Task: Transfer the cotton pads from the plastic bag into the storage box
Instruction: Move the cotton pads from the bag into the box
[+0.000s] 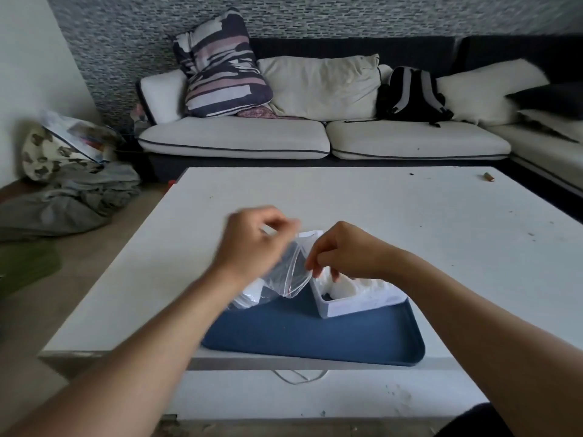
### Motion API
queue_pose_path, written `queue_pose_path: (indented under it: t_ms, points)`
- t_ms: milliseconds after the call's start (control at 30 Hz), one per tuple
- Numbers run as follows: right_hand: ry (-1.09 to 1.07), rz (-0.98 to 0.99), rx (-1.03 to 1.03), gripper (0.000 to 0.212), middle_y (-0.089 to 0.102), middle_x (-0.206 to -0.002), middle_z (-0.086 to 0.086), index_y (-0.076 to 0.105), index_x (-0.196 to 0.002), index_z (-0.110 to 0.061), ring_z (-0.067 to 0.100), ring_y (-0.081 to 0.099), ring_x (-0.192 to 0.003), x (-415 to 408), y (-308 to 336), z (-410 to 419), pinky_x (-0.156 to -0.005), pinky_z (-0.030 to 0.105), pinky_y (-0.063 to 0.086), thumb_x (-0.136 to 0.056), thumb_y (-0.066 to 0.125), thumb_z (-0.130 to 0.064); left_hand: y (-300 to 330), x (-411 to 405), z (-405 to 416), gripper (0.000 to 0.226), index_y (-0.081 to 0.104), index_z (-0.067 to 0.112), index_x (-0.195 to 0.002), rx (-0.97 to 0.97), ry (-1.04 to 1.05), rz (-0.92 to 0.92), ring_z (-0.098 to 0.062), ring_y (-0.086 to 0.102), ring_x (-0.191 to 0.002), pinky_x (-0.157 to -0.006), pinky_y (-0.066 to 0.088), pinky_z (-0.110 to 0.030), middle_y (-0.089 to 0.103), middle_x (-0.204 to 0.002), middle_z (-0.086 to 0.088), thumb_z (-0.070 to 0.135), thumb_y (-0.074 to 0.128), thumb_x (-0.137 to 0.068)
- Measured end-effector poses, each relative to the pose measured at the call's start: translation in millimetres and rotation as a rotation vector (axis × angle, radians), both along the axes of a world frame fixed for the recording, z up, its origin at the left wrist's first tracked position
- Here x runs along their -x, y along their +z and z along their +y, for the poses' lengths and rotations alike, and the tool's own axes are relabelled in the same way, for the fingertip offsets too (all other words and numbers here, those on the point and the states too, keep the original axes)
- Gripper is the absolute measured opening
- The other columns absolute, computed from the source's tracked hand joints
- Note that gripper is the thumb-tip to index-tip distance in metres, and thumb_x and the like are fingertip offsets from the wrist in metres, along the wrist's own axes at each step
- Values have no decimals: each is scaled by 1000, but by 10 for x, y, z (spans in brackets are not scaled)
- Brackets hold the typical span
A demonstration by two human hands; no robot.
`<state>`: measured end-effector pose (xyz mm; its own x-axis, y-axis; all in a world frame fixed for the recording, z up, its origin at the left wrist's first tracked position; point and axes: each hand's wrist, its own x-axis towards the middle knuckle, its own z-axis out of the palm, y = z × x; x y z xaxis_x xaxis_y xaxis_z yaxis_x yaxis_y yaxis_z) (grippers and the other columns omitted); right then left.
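Two hands are in view, both over the near part of one white table [378, 216]. One blue tray [315, 339] lies at the table's near edge. On the tray stand one white storage box [356, 305], at the right, and one clear plastic bag [285, 275], at the left.

The storage box is open at the top. White cotton pads [344, 287] lie heaped inside it; their number cannot be counted. The plastic bag holds further white cotton pads in its lower end, which rests on the tray's left part; their number cannot be counted either. The bag's upper end is raised between the hands and lies just beside the box's left wall.

The left hand [252, 244] is blurred; its fingers are curled at the bag's upper edge and appear to pinch the film. The right hand [344, 250] has its fingers bent downward, with thumb and fingertips pinching the bag's edge above the box's open top.

Elsewhere: one small brown cylinder [488, 176] at the table's far right; one sofa [315, 137] beyond the table, bearing several cushions and one black backpack [411, 93].
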<state>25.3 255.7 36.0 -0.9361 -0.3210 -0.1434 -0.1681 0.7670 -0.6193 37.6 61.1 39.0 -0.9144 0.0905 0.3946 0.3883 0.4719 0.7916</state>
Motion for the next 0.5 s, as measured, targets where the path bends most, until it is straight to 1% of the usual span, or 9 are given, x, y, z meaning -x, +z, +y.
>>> queue_pose_path:
  t_ms: [33, 67, 133, 167, 233, 300, 400, 467, 500]
  points:
    - [20, 32, 15, 34, 79, -87, 1, 81, -90, -11, 1, 59, -57, -6, -2, -71, -52, 9, 42, -82, 53, 4, 39, 93, -202, 14, 72, 15, -80, -3, 200, 21, -4, 65, -66, -65, 46, -22, 71, -76, 14, 27, 71, -88]
    - [68, 61, -41, 38, 78, -92, 0, 82, -94, -11, -2, 57, -63, -16, -34, -146, -55, 3, 40, -81, 51, 7, 24, 176, -397, 20, 68, 13, -83, 86, 364, -42, -10, 65, -75, -69, 46, -25, 69, -82, 12, 32, 68, -88]
    - [151, 129, -147, 35, 77, -96, -2, 80, -101, -10, -1, 54, -74, 5, -167, -283, -59, -3, 35, -85, 54, 7, -158, 274, -707, 38, 57, 10, -79, 253, 484, -381, -23, 61, -79, -67, 45, -31, 64, -84, -1, 47, 64, -85]
    - [163, 141, -164, 32, 74, -92, -3, 80, -102, -10, 2, 53, -74, 27, -230, -336, -58, -2, 34, -87, 56, 5, -275, 295, -780, 44, 58, 8, -80, 201, 440, -568, -26, 63, -79, -66, 47, -32, 65, -85, -8, 51, 64, -84]
    - [141, 134, -179, 25, 65, -84, -4, 79, -95, -10, 5, 48, -67, 109, -342, -435, -56, 3, 34, -87, 58, 3, -476, 276, -778, 45, 68, 2, -96, -59, 275, -815, -27, 71, -88, -71, 56, -32, 73, -97, -16, 47, 66, -91]
    - [125, 139, -193, 16, 55, -75, 1, 68, -77, -8, 10, 41, -62, 147, -346, -528, -53, 15, 34, -87, 59, 1, -642, 287, -712, 44, 69, 0, -111, -124, 179, -877, -25, 73, -94, -80, 60, -34, 75, -102, -14, 41, 64, -96]
    - [195, 114, -277, 19, 53, -78, -1, 58, -85, -20, 12, 46, -70, 179, -402, -627, -61, 19, 39, -93, 56, -2, -747, 312, -622, 40, 66, 4, -115, -157, 206, -891, -27, 71, -100, -93, 58, -43, 75, -104, -11, 39, 65, -96]
    - [242, 109, -321, 26, 55, -80, -16, 58, -89, -31, 4, 51, -73, 230, -481, -635, -67, 15, 44, -92, 60, -6, -744, 317, -571, 34, 68, 4, -113, -298, 170, -957, -26, 71, -100, -85, 60, -42, 76, -105, -10, 33, 68, -95]
    - [259, 85, -375, 23, 54, -78, -19, 60, -91, -32, -1, 50, -71, 270, -533, -653, -66, 15, 45, -89, 66, -10, -719, 306, -545, 28, 69, 5, -110, -358, 135, -993, -26, 71, -98, -79, 60, -41, 76, -105, -10, 28, 69, -95]
